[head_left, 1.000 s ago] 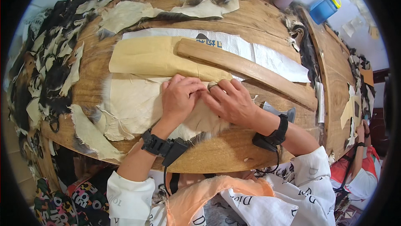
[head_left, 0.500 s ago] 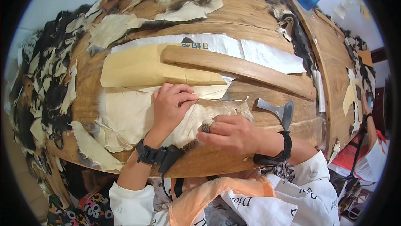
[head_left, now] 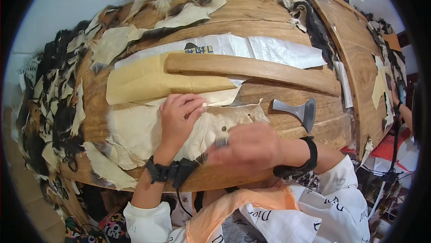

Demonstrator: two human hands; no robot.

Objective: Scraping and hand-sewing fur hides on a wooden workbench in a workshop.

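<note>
A cream-coloured hide (head_left: 134, 124) lies flesh side up along the front of the wooden table, with dark fur at its lower edge. My left hand (head_left: 179, 119) rests on it, thumb and fingers pinched together on its upper edge. A small dark hole (head_left: 224, 128) shows in the hide to the right of that hand. Over the hide's right part, near the table's front edge, hovers my right hand (head_left: 249, 146), smeared by motion. A dark metal thimble-like ring (head_left: 221, 143) is on one of its fingers; whether the fingers hold anything is hidden in the blur.
A curved wooden bar (head_left: 251, 71) lies across yellow paper (head_left: 143, 79) and a white woven sheet (head_left: 287, 52). Right of my hand lies a metal crescent-bladed tool (head_left: 294, 110). Fur scraps (head_left: 54, 108) heap at the left. Another person's arm (head_left: 405, 115) shows at far right.
My right hand has moved slightly down and left, uncovering the hole in the hide. My left hand keeps its pinch at the edge. The whole view has shifted a little.
</note>
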